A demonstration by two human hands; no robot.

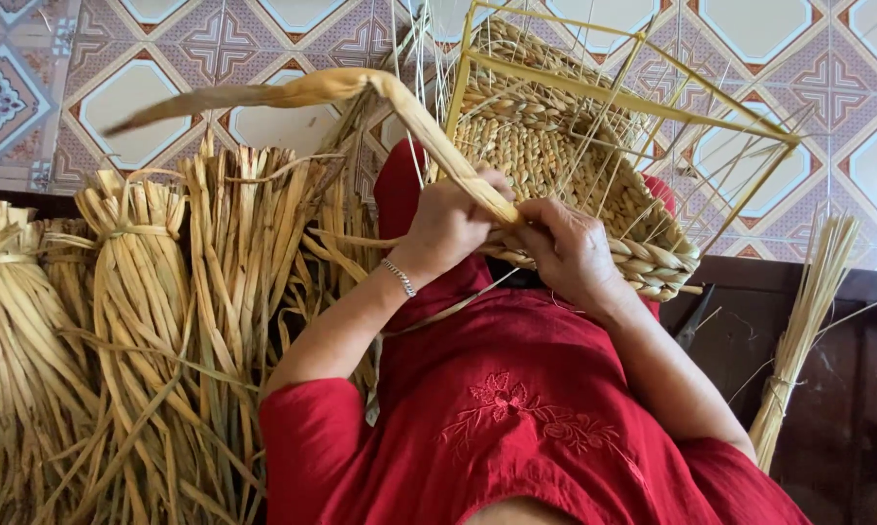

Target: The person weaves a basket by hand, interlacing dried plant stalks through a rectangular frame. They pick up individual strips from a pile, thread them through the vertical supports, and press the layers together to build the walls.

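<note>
Red embroidered dress is filling the bottom of the view, closest to you. Going left: tied bundles of dried straw are lying beside your lap. Your left hand, fingers curled tight, is gripping 1 long flat straw strand that is arcing up over the bundles. Your right hand is pinching that strand shut against the braided rim of the half-woven basket sitting on your knees, its yellow wire frame sticking up. 1 thin bundle of stalks is leaning at far right.
</note>
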